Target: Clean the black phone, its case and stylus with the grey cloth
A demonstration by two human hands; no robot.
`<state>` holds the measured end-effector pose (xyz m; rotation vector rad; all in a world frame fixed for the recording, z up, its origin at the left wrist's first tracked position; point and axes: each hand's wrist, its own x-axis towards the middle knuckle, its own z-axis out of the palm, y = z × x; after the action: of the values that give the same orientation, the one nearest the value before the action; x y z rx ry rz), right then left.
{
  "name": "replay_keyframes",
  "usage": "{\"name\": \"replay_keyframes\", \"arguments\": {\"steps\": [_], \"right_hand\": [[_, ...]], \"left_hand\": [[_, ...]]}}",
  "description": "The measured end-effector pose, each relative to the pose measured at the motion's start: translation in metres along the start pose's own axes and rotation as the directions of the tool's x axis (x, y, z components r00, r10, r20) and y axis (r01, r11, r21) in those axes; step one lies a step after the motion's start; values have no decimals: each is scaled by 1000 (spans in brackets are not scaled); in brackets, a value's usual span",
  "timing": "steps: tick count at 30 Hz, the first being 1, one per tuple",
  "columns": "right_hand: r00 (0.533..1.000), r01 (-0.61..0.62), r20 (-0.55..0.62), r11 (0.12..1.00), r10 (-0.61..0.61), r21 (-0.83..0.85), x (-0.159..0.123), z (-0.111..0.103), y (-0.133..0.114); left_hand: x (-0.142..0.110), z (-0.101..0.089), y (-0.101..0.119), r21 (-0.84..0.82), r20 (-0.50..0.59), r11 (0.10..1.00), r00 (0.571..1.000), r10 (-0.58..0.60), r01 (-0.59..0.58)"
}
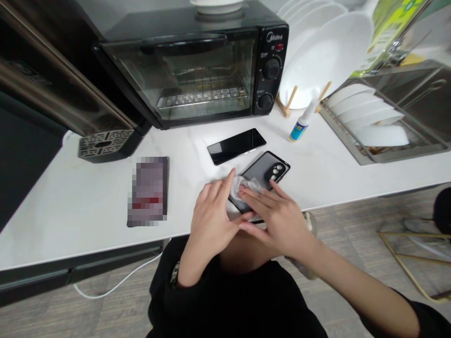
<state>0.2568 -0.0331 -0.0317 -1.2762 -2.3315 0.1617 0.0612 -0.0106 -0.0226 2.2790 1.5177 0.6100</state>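
The left hand (211, 211) has its fingers held close together, the tips against a white cloth (251, 184), though whether it pinches the cloth cannot be told from this view. The right hand (276, 211) lies with its fingers spread across the cloth, pressing it onto the back of a black-cased smartphone (246, 188). The phone sits on the white table (88, 220), near its front edge, with its lower end hidden by the hands. Its long axis runs diagonally, and its camera block (276, 169) points up and right, away from the person. That block is uncovered, while the cloth covers the middle of the back. No hand touches the second smartphone (236, 146), which lies just beyond, or the small spray bottle (301, 123), which stands upright further right.
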Motion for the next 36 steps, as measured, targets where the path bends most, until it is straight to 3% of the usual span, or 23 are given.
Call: {"name": "replay_keyframes", "arguments": {"steps": [4,7,10,12,14,17,19,25,28,32,34,36], "right_hand": [[986,-164,-73,967,152,-197,6,-13,45],[984,-171,-78,966,159,-195,5,-7,28],[1000,-23,-13,997,22,-71,-4,3,-11],[998,40,40,999,-40,0,-6,4,-21],[999,4,50,1000,-3,-20,-3,-1,-8],[986,-165,-44,975,160,-148,10,-11,27],[972,-231,-86,958,219,-173,17,-12,32],[999,8,53,998,-11,61,9,8,-27],[998,-35,43,999,34,18,11,1,-6],[976,-212,-89,966,200,-150,25,-8,38],[980,-191,-83,971,181,-144,27,-3,30],[996,-81,-33,994,79,-72,21,6,5]], "left_hand": [[1,1,2,3,-18,1000,1000,2,-2],[1,1,2,4,-25,1000,1000,5,-5],[0,2,0,13,-25,1000,1000,2,-2],[0,2,0,17,-25,1000,1000,-2,2],[0,2,0,15,-28,1000,1000,-1,1],[0,3,0,16,-28,1000,1000,4,-3],[0,3,0,19,-30,1000,1000,6,-5],[0,4,-6,32,-48,998,997,56,-54],[-1,3,-5,16,-41,999,998,39,-38],[-1,2,0,1,-43,1000,999,-1,1],[0,2,0,-5,-39,1000,999,3,-3],[0,2,-1,-1,-32,1000,999,19,-19]]}}
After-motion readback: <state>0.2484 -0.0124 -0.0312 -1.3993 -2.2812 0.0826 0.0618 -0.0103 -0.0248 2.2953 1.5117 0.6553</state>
